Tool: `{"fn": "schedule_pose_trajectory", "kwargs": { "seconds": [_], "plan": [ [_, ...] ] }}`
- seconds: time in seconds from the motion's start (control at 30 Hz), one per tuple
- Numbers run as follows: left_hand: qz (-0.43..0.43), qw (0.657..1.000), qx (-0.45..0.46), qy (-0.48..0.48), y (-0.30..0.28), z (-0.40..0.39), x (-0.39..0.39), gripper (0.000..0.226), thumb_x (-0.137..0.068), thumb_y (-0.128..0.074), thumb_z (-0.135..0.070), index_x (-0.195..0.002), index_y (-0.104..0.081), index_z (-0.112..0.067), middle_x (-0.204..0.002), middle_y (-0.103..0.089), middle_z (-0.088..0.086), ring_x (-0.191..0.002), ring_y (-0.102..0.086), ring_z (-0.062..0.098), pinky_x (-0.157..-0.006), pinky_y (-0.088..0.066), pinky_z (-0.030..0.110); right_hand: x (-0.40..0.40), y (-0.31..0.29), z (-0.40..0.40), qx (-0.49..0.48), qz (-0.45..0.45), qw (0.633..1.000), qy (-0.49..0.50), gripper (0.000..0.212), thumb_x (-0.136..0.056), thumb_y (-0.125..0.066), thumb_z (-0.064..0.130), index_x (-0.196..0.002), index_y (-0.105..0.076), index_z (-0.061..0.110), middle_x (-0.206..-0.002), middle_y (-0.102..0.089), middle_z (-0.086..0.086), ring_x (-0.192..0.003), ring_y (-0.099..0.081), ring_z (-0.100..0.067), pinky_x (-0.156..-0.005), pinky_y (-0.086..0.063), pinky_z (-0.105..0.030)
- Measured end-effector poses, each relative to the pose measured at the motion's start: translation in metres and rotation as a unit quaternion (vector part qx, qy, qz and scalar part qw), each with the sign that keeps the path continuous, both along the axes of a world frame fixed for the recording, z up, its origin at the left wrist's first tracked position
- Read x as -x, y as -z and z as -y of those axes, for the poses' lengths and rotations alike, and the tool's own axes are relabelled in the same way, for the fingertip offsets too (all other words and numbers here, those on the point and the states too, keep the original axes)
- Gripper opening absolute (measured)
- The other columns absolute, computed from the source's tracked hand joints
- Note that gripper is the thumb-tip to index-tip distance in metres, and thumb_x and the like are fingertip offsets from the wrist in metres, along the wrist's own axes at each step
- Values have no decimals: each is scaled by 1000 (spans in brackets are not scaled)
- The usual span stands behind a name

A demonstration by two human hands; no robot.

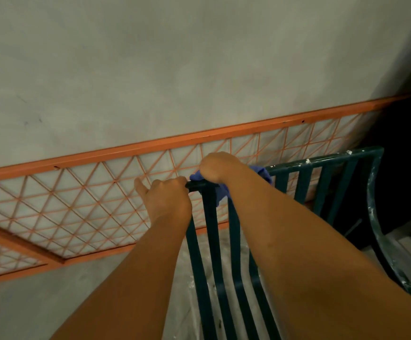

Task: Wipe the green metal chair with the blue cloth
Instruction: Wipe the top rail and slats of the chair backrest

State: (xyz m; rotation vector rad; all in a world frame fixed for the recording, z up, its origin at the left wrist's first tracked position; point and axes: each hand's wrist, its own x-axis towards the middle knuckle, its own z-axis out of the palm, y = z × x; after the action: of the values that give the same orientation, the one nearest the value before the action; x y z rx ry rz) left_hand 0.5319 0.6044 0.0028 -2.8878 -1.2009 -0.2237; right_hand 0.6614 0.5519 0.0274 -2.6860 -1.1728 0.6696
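The dark green metal chair (305, 173) stands before me, its slatted back and top rail speckled with white paint. My right hand (220, 166) holds the blue cloth (221, 192) bunched over the left part of the top rail, with cloth showing on both sides of the hand. My left hand (167, 200) grips the left end of the same rail, thumb sticking out to the left. The fingers of both hands are hidden behind the rail.
An orange metal frame (150, 148) with diagonal wire mesh leans against the grey wall (175, 57) right behind the chair. Clear plastic sheeting (189, 290) lies under the chair. A dark gap (408, 168) opens at the right.
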Motion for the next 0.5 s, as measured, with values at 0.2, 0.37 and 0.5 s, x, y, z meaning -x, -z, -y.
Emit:
{"fn": "schedule_pose_trajectory", "kwargs": {
  "seconds": [0.2, 0.37, 0.5],
  "plan": [
    [13, 1000, 7, -10, 1, 3, -2, 19, -95, -45, -23, -93, -62, -31, -59, -47, -9, -80, -58, 19, -113, -10, 54, -30, 0, -4, 18, -174, 984, 25, 30, -96, -34, 5, -73, -52, 6, -85, -69, 2, -75, -53, -19, -67, -41, -28],
    [21, 999, -6, -24, 4, 4, -2, 20, -91, -51, -20, -95, -66, -33, -63, -52, -8, -83, -60, 21, -113, -8, 56, -12, 5, -9, -1, -30, 998, -64, 32, -99, -42, 25, -84, -60, 3, -90, -56, -6, -74, -52, -21, -68, -43, -29],
    [20, 999, -7, -39, 5, 7, -6, 22, -84, -54, -13, -88, -65, -31, -67, -61, -7, -84, -61, 22, -112, -8, 57, 9, 45, 33, -238, 99, 964, -67, 27, -89, -45, 21, -108, -64, 25, -101, -67, -2, -93, -57, -27, -80, -42, -39]
  ]
}}
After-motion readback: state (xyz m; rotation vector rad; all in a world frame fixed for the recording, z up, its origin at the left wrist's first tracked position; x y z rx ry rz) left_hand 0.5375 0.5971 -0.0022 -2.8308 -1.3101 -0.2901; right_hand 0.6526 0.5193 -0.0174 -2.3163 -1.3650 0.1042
